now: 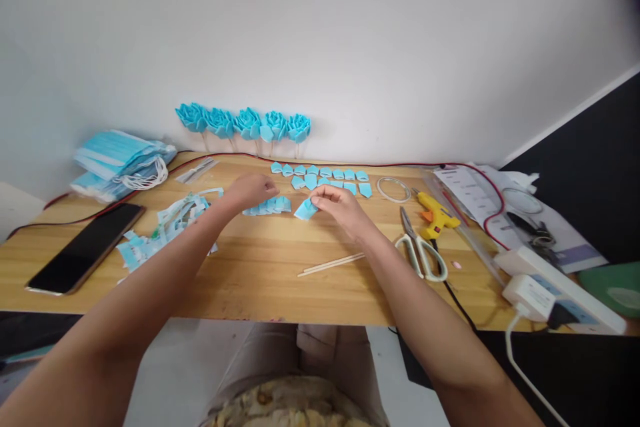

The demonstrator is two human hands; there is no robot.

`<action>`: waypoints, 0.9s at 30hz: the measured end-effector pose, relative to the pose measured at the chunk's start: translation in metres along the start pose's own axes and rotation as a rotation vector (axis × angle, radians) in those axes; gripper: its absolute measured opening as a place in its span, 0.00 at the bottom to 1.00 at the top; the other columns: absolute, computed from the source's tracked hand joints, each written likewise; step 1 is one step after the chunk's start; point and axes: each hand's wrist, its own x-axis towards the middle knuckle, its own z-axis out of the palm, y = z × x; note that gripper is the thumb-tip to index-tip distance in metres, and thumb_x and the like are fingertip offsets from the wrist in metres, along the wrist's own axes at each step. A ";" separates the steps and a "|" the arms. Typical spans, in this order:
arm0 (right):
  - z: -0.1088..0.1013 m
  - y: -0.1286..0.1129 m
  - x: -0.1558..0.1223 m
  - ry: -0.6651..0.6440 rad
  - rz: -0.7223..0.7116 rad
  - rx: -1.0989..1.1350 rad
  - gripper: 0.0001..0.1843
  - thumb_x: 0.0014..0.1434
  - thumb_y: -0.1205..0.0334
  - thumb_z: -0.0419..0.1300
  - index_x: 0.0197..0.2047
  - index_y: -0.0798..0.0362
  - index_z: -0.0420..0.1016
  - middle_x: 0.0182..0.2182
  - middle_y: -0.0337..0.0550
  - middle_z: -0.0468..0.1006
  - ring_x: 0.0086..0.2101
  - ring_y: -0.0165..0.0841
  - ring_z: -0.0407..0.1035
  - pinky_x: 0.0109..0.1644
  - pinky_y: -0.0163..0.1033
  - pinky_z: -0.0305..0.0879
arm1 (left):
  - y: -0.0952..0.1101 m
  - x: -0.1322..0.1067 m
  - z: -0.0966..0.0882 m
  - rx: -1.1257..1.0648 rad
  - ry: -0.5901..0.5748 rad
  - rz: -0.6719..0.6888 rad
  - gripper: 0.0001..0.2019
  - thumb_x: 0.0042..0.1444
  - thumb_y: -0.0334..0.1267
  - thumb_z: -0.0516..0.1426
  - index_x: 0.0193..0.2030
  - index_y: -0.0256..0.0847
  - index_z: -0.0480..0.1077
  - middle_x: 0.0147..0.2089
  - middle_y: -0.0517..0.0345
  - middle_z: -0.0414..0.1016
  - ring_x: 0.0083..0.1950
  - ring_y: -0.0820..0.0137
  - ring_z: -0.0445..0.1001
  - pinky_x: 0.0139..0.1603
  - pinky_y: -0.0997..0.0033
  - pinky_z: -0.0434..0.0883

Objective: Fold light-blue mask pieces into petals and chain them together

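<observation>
My right hand (341, 205) pinches a small folded blue petal piece (305, 209) just above the wooden table (260, 280). My left hand (249, 190) is curled with its fingers down on a short row of folded blue pieces (273, 205); what it grips is hidden. Behind both hands lie two rows of several more folded blue petals (325, 177). Several finished blue fabric roses (245, 123) on sticks lean against the white wall.
A stack of blue face masks (120, 160) and a dark phone (85, 247) lie at the left, with mask scraps (165, 227) between. Thin wooden sticks (333, 263), scissors (420, 247), a yellow glue gun (436, 215), a white elastic ring (393, 188), a power strip (555, 287) and papers lie at the right.
</observation>
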 end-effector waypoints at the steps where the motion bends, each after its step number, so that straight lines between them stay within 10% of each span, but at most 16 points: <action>1: 0.000 0.001 0.000 -0.006 0.003 -0.006 0.07 0.51 0.57 0.62 0.31 0.52 0.75 0.28 0.36 0.76 0.31 0.29 0.68 0.40 0.35 0.62 | 0.000 0.004 0.003 -0.005 -0.024 0.023 0.18 0.55 0.49 0.51 0.35 0.40 0.77 0.37 0.49 0.79 0.36 0.62 0.72 0.32 0.70 0.59; 15: -0.001 0.011 0.002 -0.017 0.014 -0.074 0.07 0.53 0.58 0.62 0.32 0.53 0.76 0.28 0.36 0.76 0.30 0.28 0.67 0.38 0.34 0.61 | -0.003 0.010 0.028 -0.036 -0.016 0.096 0.13 0.51 0.42 0.53 0.33 0.40 0.77 0.35 0.51 0.79 0.35 0.62 0.73 0.32 0.69 0.60; 27: 0.001 0.010 -0.001 -0.053 -0.015 -0.201 0.07 0.55 0.58 0.61 0.32 0.53 0.75 0.29 0.37 0.76 0.31 0.28 0.66 0.38 0.35 0.60 | 0.007 -0.020 0.001 -0.459 -0.001 0.131 0.09 0.47 0.42 0.55 0.29 0.38 0.70 0.26 0.59 0.74 0.28 0.71 0.69 0.28 0.75 0.62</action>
